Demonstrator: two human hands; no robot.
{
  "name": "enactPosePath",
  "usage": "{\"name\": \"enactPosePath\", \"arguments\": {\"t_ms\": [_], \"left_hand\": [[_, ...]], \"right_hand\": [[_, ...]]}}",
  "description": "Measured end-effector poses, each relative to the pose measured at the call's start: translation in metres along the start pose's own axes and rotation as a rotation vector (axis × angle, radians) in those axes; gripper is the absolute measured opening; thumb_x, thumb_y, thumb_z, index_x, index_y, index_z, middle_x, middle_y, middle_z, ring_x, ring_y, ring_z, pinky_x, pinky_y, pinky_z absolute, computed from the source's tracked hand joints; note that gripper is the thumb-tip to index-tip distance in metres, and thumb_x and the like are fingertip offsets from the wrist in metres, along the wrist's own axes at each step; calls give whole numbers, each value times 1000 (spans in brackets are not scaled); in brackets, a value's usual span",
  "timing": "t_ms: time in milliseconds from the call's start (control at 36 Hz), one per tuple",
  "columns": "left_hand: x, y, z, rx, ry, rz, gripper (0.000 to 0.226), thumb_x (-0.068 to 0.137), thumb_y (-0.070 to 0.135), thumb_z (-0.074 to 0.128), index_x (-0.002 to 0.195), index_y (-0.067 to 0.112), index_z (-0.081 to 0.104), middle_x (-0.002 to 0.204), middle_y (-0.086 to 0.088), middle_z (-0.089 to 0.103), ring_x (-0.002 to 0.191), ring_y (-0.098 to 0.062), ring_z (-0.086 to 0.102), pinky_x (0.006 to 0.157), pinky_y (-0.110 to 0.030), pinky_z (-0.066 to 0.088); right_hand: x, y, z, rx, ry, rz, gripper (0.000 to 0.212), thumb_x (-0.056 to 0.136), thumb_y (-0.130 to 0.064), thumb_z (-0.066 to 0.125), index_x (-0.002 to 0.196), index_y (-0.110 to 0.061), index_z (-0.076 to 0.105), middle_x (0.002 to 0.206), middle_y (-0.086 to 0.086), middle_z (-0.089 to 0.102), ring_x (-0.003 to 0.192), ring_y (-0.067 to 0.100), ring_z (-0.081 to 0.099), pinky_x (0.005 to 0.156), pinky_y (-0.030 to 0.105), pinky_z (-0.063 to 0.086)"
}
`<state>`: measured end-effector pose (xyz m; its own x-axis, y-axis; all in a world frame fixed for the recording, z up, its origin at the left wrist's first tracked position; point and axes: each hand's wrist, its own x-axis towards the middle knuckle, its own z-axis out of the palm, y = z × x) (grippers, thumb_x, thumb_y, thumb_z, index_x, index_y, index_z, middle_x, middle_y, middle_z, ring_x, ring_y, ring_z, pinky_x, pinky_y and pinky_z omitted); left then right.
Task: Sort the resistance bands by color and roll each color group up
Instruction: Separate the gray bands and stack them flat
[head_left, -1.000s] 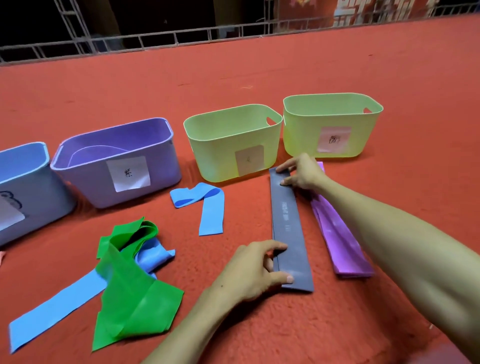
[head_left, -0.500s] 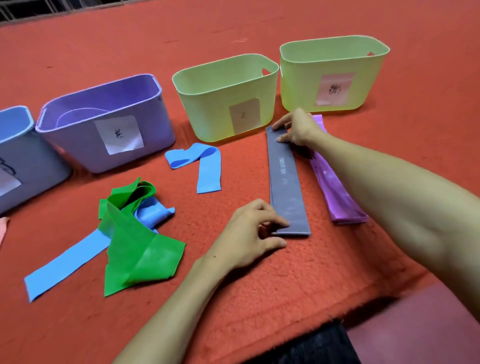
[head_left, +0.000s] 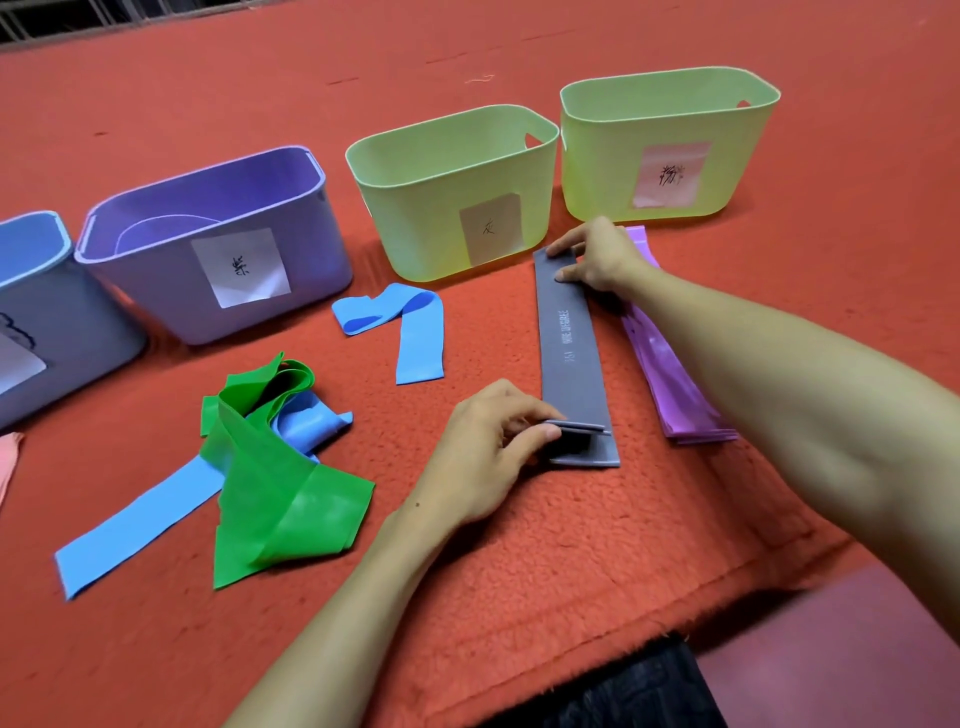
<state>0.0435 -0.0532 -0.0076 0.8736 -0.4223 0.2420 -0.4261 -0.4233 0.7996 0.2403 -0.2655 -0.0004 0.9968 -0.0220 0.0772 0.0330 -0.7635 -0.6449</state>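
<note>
The rolling of the grey group is just starting. The left hand (head_left: 483, 457) pinches the near end of the grey band stack (head_left: 569, 338) between thumb and curled fingers and has lifted it into a first short fold. At the far end, the right hand (head_left: 597, 254) presses down with index fingertip and thumb; its other fingers are tucked behind, and how they lie cannot be told.

Next, I judge, the left hand must turn that fold over tightly towards 12 o'clock, keeping the layers' edges aligned while the right hand holds the stack flat.

The stack is a flat, matte, dark grey strip with pale lettering. It lies on the red carpet, running from 6 to 12 o'clock. The purple bands (head_left: 670, 374) lie at its 3 o'clock, and a lime-green bin (head_left: 431, 208) stands at its 11 o'clock.
</note>
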Motion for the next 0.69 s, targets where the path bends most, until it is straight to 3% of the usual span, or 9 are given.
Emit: {"name": "enactPosePath", "arguments": {"t_ms": [111,333,472,694], "left_hand": [[-3,-2,3,129,-43,87,20,85,26,62,97,15,74,80,12,49,72,0,51,69,-11,42],[-7,-8,4,205,-15,168,16,89,20,59,96,10,70,88,6,49,80,-7,52,73,-24,50],[-8,-10,6,260,-86,216,14,86,16,65,97,9,71,90,0,54,76,0,47,74,-7,39],[-7,-14,7,243,-119,218,24,79,21,75,98,9,71,92,5,50,74,3,43,72,-5,38]], "right_hand": [[1,1,0,7,-3,0,35,75,-10,79,108,-18,73,107,5,70,104,19,61,81,19,40],[3,4,1,14,-4,-1,34,76,-12,80,108,-18,73,108,5,69,107,20,59,82,20,39],[5,5,3,24,0,4,34,75,-11,80,108,-18,73,108,5,70,106,19,60,81,19,38],[6,6,3,32,-6,3,34,75,-10,79,108,-17,73,109,5,70,106,19,61,82,19,40]]}}
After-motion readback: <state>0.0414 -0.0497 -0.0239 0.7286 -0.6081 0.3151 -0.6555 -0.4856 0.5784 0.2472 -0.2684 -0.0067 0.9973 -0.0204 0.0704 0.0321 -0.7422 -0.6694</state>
